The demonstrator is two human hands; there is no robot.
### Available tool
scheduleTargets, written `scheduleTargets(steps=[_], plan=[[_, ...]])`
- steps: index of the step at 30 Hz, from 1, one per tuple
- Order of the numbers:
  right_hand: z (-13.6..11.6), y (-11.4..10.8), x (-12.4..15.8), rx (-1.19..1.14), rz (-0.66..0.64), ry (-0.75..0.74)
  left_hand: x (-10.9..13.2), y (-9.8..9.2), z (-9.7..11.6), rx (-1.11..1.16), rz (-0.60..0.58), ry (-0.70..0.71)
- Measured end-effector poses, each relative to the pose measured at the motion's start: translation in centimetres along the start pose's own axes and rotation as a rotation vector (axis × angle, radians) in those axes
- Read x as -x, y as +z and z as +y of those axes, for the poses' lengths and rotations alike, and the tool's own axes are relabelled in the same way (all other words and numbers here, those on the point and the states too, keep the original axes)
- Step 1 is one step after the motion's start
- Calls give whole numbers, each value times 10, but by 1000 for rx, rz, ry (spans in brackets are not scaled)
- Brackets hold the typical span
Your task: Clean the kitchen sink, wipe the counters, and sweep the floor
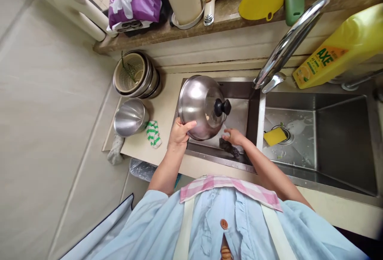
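Left hand (178, 133) is pinching the rim of a domed silver metal lid (199, 104), tipped over the left steel basin (237, 112), probably so drips stay in. Right hand (234, 136) is half curled by some dark crumpled mesh (229, 148) near the basin's front edge; can't tell if it's gripping.

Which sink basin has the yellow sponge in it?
The right basin, where the sponge lies partly over the drain; the left basin has the lid held above it.

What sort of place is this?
Most likely a home kitchen: a double-basin steel sink with a chrome faucet, a yellow AXE bottle beside it, and a metal lid in the left hand.
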State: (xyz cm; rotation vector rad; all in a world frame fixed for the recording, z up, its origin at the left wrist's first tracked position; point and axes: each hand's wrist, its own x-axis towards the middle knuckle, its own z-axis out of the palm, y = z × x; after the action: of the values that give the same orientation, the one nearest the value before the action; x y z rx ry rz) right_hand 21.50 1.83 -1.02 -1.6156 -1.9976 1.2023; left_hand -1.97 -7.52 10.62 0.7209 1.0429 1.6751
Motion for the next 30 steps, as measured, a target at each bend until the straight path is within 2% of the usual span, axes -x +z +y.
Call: scheduleTargets(steps=[2,4,6,9,13,16,20,24,30], plan=[[-1,-27,-1,-219,286,-2,-15,8,-6,-38,-40,-18],[-11,-68,-14,-548,506,26,-30,19,-15,-82,-93,-65],[-29,-110,-33,-846,542,35,-46,33,-24,-135,-137,-144],[-59,-151,-60,-1092,445,26,-66,58,-40,-223,-175,-262],[-77,-165,-71,-1159,383,111,-81,89,-55,-322,-206,-332],[-68,-172,-60,-1089,318,193,-84,104,-62,-394,-249,-349],[-61,-195,-44,-951,181,315,-85,118,-67,-420,-281,-357],[-76,-209,-42,-922,180,427,-88,131,-70,-387,-232,-383],[-92,-208,-41,-899,227,457,-90,147,-77,-299,-188,-397]])
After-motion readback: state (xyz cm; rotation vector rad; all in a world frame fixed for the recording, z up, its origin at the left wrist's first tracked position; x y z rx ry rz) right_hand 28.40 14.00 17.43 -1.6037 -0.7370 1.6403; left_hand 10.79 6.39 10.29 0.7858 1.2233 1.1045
